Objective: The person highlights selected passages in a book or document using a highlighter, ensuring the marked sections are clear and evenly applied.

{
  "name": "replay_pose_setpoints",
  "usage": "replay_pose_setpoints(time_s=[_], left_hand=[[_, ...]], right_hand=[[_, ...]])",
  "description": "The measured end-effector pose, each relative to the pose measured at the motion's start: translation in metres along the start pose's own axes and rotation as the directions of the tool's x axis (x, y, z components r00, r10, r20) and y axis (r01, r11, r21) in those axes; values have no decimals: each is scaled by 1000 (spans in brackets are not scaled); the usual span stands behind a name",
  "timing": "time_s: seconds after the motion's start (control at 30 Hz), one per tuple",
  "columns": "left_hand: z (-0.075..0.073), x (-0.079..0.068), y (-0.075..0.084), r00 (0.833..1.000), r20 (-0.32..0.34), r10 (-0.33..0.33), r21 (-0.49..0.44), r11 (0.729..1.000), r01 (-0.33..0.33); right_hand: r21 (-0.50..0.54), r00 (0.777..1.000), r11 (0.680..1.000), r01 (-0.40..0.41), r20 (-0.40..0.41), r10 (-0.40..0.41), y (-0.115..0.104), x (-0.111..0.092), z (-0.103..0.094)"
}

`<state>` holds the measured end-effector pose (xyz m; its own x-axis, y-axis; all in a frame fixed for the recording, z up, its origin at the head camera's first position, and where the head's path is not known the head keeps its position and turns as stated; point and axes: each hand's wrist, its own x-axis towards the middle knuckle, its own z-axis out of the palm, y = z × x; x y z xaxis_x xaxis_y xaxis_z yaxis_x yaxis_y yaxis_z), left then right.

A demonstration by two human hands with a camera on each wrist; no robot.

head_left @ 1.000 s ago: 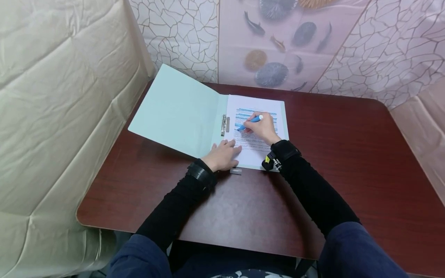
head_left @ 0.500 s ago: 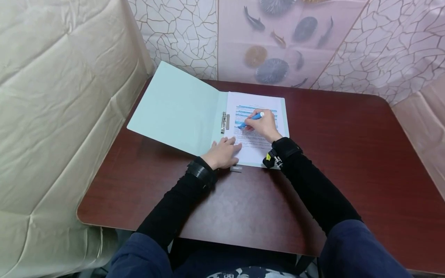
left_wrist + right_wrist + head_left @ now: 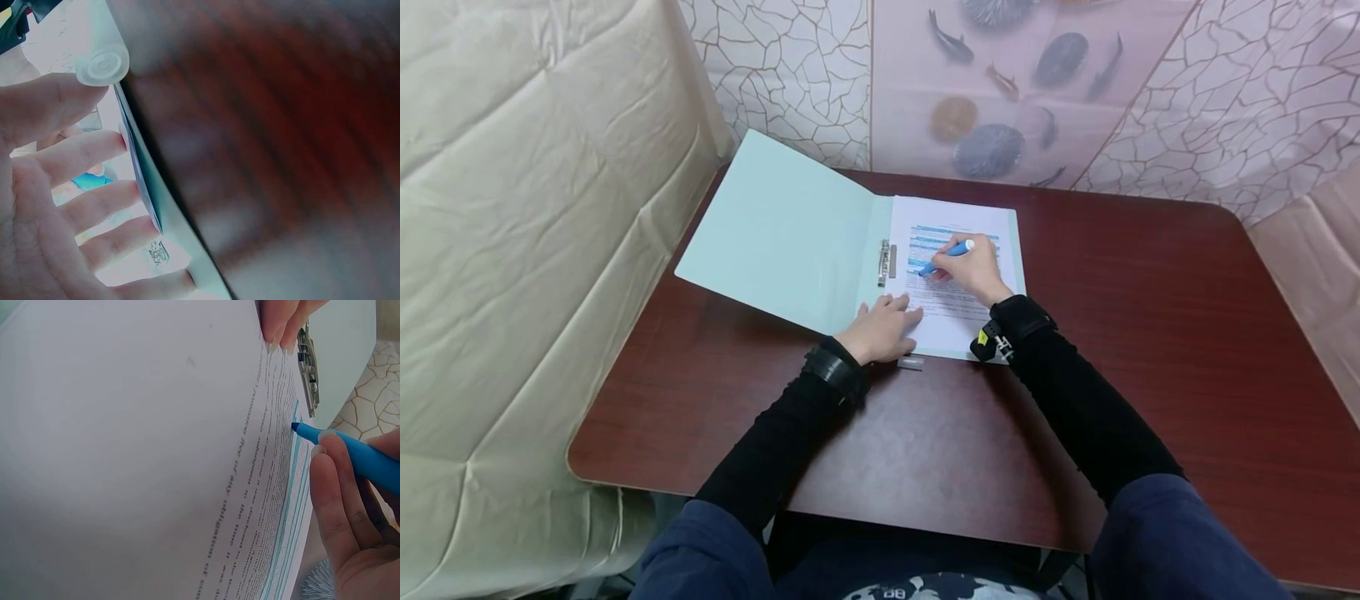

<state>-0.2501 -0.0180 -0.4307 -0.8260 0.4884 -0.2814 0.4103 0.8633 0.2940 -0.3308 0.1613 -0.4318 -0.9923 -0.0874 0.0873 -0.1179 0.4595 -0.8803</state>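
Right hand (image 3: 977, 269) pinching the blue marker (image 3: 959, 249); should the left hand (image 3: 880, 331), spread at near left, lift, we judge the paper (image 3: 951, 335) could shift and the tip (image 3: 295, 427) stray.

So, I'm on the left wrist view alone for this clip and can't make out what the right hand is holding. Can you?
Observer: Yes, the right hand holds a blue marker, clearest in the right wrist view.
Reviewer: Are there coloured marks on the printed page?
Observer: There are: the head view shows blue lines across the upper part of the printed page.
Reviewer: And how does the whole folder lie?
Observer: The pale green folder lies open, its cover spread out to the left of the page.
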Motion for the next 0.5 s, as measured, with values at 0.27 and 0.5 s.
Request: replay_pose_setpoints(time_s=[0.27, 0.5], left_hand=[[0, 0, -1, 1000, 5, 5, 1, 1000, -5], [0, -3, 1, 1000, 4, 4, -4, 1000, -4]], right_hand=[[-4, 1000, 1000, 0, 8, 0, -2, -3, -3], [-6, 1000, 1000, -14, 19, 14, -1, -5, -5]])
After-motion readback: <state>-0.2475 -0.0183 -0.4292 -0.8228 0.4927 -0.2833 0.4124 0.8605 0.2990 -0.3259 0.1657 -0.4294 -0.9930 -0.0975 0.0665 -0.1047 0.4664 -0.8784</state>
